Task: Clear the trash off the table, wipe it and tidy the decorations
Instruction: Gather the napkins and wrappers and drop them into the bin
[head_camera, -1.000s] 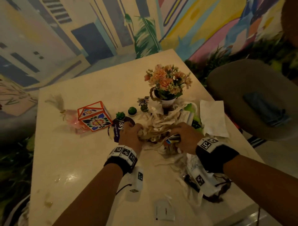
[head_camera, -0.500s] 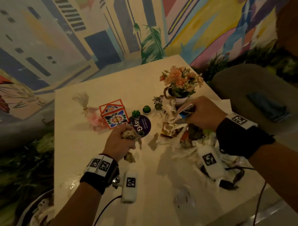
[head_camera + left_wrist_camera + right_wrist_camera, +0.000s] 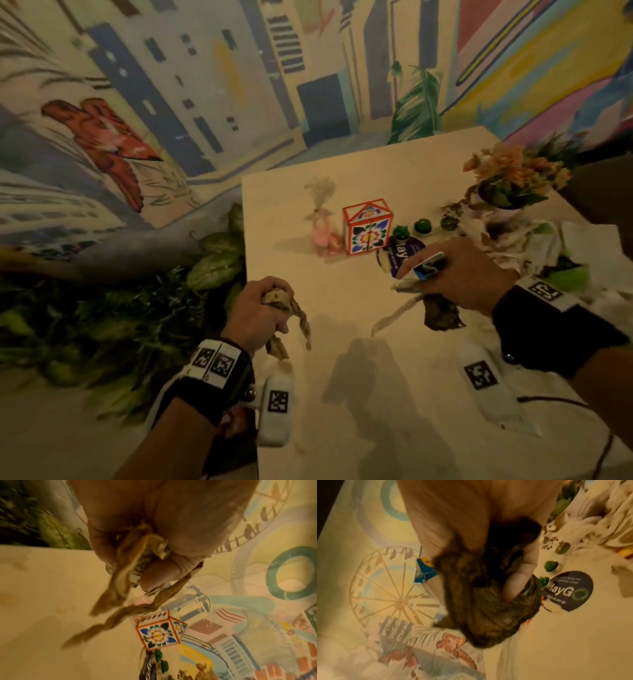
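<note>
My left hand [image 3: 263, 308] grips a wad of crumpled brown paper strips [image 3: 291, 311] over the table's left edge; the strips [image 3: 120, 601] dangle from my fist in the left wrist view. My right hand [image 3: 455, 274] holds a dark crumpled wrapper [image 3: 442, 313] and a blue-and-white packet [image 3: 423, 269] above the table's middle. In the right wrist view the dark wrapper [image 3: 488, 608] fills my curled fingers. A heap of white paper trash [image 3: 534, 246] lies at the right. Decorations stand in a row: a floral box [image 3: 368, 231], a pink pouch [image 3: 323, 236], small cacti [image 3: 423, 226] and a flower pot [image 3: 510, 181].
The cream table [image 3: 376, 394] ends at a left edge, with green plants [image 3: 102, 325] on the floor beside it. A round dark sign [image 3: 400, 257] lies flat by the cacti. A painted mural wall [image 3: 171, 85] stands behind. A dark chair [image 3: 603, 185] sits at the far right.
Both hands have lifted out of the trash heap with fistfuls of it and swung to the left. The left hand now hangs at the table's left edge. My head has turned left.
</note>
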Available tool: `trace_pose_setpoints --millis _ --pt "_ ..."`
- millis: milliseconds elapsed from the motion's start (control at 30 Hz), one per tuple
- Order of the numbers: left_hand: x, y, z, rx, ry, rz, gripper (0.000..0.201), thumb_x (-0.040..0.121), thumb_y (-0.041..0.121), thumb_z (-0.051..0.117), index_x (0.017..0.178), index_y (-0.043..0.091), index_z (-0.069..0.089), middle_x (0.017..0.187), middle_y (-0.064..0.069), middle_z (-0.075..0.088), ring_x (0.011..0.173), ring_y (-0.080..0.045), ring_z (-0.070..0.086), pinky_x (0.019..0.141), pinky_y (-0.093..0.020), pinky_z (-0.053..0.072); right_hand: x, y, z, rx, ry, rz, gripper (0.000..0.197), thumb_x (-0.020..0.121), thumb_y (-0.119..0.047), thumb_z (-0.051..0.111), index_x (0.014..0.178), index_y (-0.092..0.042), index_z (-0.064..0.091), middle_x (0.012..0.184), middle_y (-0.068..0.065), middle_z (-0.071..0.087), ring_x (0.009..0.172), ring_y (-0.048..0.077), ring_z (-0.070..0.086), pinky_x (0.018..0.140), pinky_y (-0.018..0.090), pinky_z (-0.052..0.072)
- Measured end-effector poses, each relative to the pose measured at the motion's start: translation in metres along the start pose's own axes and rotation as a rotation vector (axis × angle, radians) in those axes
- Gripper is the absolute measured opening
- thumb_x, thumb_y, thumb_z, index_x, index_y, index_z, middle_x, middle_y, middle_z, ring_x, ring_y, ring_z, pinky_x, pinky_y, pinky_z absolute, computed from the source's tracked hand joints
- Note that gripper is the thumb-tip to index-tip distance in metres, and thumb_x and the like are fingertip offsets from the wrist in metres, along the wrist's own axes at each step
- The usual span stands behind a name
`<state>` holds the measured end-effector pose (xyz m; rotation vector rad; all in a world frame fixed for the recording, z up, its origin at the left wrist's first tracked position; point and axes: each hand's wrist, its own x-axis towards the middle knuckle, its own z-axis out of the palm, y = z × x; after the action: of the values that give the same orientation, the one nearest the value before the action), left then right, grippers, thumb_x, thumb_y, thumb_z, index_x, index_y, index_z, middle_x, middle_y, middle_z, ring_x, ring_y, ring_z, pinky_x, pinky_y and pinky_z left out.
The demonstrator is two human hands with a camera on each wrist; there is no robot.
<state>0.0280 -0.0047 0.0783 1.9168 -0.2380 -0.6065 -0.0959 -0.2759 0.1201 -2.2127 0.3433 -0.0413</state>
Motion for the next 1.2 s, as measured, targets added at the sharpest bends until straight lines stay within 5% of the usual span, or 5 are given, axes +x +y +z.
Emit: trace_pose_setpoints --millis 133,633,900,1067,1200 --pt "-0.021 -0.031 -0.028 -0.039 0.164 -0.112 0.046 0.056 -0.026 0.051 0.088 0.005 0.064 0.093 -0.018 0.06 0.078 -0.025 0.056 0.052 -0.029 0.05 0.013 -0.016 0.026 -0.024 -0.131 -0.075 0.023 0.07 -0.005 0.079 0.08 -0.025 0.074 0.083 -0.006 0.072 0.077 -0.007 0.063 0.068 0.004 0.044" --pt "-0.039 -0.133 -0.128 -0.145 0.366 -0.284 0.047 0.061 -0.027 0.051 0.08 0.013 0.065 0.091 -0.02 0.062 0.074 -0.03 0.056 0.058 -0.038 0.049 0.042 -0.066 0.144 -0.045 -0.324 -0.14 0.03 0.07 0.005 0.067 0.088 -0.016 0.077 0.084 -0.002 0.07 0.081 0.011 0.064 0.071 0.022 0.049" --pt "-0.023 -0.175 -0.201 -0.056 0.22 -0.336 0.046 0.059 -0.022 0.057 0.084 0.016 0.064 0.096 -0.013 0.06 0.084 -0.036 0.058 0.063 -0.05 0.054 0.052 -0.111 0.237 -0.022 -0.292 -0.035 0.024 0.071 0.001 0.07 0.088 -0.014 0.077 0.087 0.0 0.071 0.076 0.005 0.061 0.07 0.021 0.049" --pt "-0.019 -0.199 -0.242 0.068 0.073 -0.336 0.045 0.066 -0.024 0.057 0.099 0.006 0.061 0.106 -0.01 0.056 0.078 -0.017 0.052 0.058 -0.032 0.048 0.052 -0.129 0.299 0.034 -0.237 0.042 0.013 0.074 -0.012 0.078 0.085 -0.018 0.078 0.088 0.001 0.074 0.081 0.009 0.066 0.08 0.036 0.055" --pt "-0.01 -0.245 -0.268 0.127 0.069 -0.368 0.045 0.063 -0.015 0.065 0.09 0.02 0.06 0.106 -0.011 0.056 0.084 -0.035 0.059 0.056 -0.035 0.05 0.055 -0.141 0.349 0.121 -0.208 0.133 0.009 0.075 -0.018 0.079 0.084 -0.017 0.078 0.086 0.002 0.074 0.083 0.015 0.067 0.081 0.042 0.055"
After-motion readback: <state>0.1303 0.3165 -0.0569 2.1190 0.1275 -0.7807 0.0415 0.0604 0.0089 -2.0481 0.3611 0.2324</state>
